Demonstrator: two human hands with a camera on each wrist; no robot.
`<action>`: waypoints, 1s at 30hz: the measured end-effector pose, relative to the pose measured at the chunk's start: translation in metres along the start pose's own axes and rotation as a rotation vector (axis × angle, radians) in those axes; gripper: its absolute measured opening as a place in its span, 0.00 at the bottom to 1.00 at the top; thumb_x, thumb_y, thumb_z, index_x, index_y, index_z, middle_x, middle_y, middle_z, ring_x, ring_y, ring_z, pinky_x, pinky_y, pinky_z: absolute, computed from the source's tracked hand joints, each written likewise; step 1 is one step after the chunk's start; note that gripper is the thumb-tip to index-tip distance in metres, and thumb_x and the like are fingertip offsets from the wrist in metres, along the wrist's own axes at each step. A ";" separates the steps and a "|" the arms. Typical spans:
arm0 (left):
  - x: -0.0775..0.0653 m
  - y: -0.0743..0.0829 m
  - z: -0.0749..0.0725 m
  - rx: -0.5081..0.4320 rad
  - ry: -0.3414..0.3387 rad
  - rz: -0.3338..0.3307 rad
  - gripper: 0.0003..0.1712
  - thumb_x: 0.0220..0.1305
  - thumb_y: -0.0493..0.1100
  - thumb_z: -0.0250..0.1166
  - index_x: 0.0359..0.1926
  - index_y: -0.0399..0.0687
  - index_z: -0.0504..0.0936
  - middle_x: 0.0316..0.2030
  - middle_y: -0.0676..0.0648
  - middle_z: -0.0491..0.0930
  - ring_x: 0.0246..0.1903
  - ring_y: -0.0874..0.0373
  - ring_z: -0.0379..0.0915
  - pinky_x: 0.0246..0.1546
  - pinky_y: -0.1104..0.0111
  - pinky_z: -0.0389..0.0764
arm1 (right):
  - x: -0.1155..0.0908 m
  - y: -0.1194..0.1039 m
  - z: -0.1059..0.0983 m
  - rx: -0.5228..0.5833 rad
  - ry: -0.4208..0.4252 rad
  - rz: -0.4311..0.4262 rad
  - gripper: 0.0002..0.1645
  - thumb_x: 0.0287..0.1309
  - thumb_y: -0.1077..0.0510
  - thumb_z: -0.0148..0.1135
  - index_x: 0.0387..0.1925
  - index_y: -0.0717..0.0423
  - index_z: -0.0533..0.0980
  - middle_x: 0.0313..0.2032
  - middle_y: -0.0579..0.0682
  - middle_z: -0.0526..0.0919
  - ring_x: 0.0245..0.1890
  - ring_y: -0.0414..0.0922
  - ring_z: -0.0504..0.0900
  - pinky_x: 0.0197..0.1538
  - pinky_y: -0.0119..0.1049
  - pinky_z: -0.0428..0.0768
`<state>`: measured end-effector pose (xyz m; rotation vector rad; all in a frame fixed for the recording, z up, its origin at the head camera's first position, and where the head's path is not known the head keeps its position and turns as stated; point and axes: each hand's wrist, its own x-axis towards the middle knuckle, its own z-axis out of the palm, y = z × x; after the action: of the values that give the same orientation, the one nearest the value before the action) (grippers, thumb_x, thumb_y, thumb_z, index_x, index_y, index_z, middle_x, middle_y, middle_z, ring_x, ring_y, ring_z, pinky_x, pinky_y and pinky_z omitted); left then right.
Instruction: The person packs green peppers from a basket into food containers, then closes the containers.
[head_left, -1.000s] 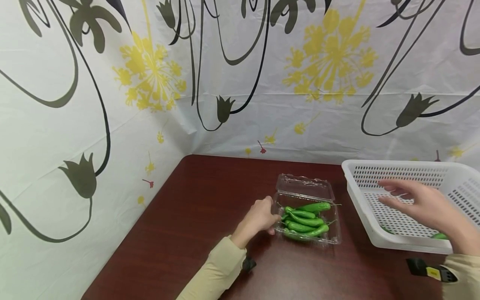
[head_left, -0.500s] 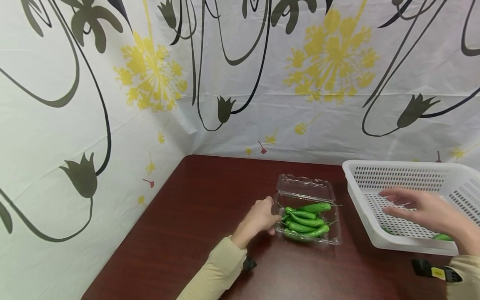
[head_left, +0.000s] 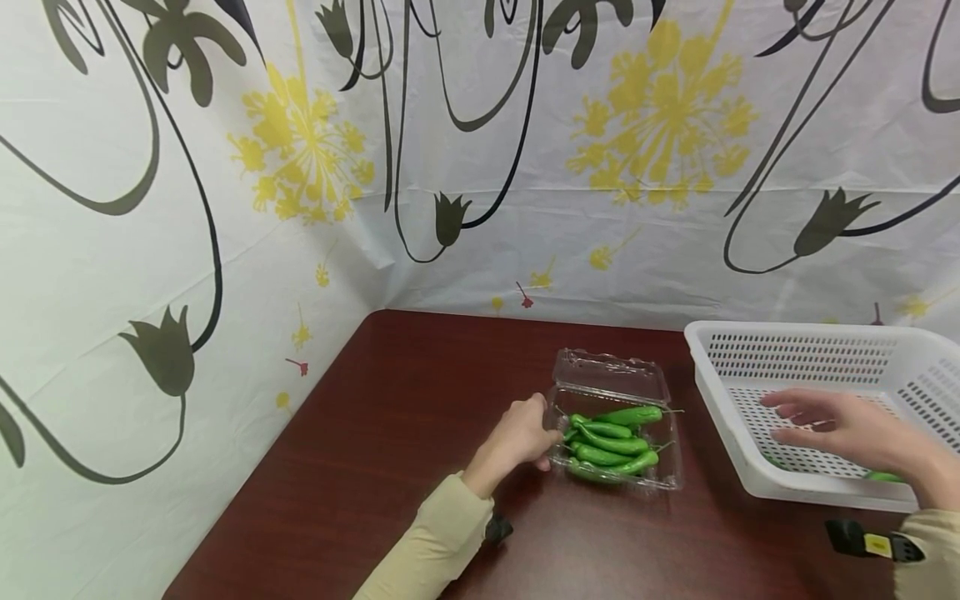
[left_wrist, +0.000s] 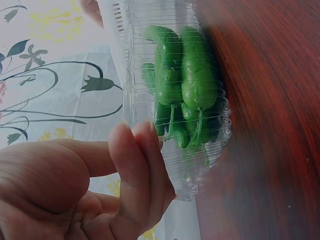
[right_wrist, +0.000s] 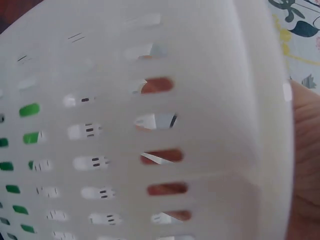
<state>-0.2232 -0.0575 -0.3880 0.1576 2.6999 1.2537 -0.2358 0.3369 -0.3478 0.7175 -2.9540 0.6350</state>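
My left hand point(head_left: 517, 433) pinches the left wall of a clear plastic clamshell box point(head_left: 670, 458), its fingertips and thumb right at the edge in the left wrist view. The clamshell's lid point(head_left: 611, 377) is folded back, away from me. Several green chili peppers point(head_left: 615, 444) lie piled inside; through the ribbed plastic the left wrist view shows some peppers point(left_wrist: 199, 75) with their stems toward the hand. Over the white basket point(head_left: 742, 450) my right hand point(head_left: 847, 429) hovers, fingers loosely extended with a gap between thumb and fingers, holding nothing.
A green pepper point(head_left: 885, 477) lies at the basket's near side, partly behind the right wrist. The basket's slotted wall point(right_wrist: 210, 125) fills most of the right wrist view. Patterned white sheeting point(head_left: 480, 167) hangs behind and left of the dark red table point(head_left: 420, 375).
My right hand has sunk a little lower over the basket and shifted slightly right. The left hand, the clamshell and its peppers stay in place.
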 end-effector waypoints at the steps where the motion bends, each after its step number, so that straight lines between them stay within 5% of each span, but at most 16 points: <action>1: 0.000 0.000 0.000 -0.001 0.000 0.000 0.12 0.56 0.36 0.65 0.37 0.38 0.70 0.19 0.46 0.72 0.07 0.60 0.72 0.15 0.66 0.77 | 0.000 0.001 0.001 -0.002 -0.009 0.010 0.26 0.47 0.49 0.69 0.48 0.54 0.76 0.40 0.52 0.81 0.34 0.32 0.78 0.34 0.33 0.77; 14: 0.000 0.000 0.000 0.003 0.000 -0.005 0.12 0.55 0.36 0.65 0.37 0.39 0.70 0.19 0.46 0.72 0.07 0.60 0.72 0.14 0.67 0.77 | 0.001 0.017 0.011 0.070 -0.081 0.013 0.28 0.47 0.52 0.69 0.49 0.60 0.74 0.41 0.58 0.80 0.35 0.33 0.78 0.35 0.33 0.77; 30: -0.001 0.001 -0.001 -0.003 -0.003 -0.003 0.12 0.55 0.36 0.65 0.36 0.39 0.69 0.20 0.46 0.72 0.07 0.60 0.72 0.14 0.67 0.77 | 0.004 0.020 0.018 0.071 -0.223 0.086 0.31 0.48 0.48 0.68 0.50 0.62 0.72 0.40 0.57 0.79 0.38 0.52 0.79 0.33 0.34 0.75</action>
<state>-0.2225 -0.0572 -0.3863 0.1552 2.6948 1.2562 -0.2477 0.3444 -0.3715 0.7139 -3.1960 0.7139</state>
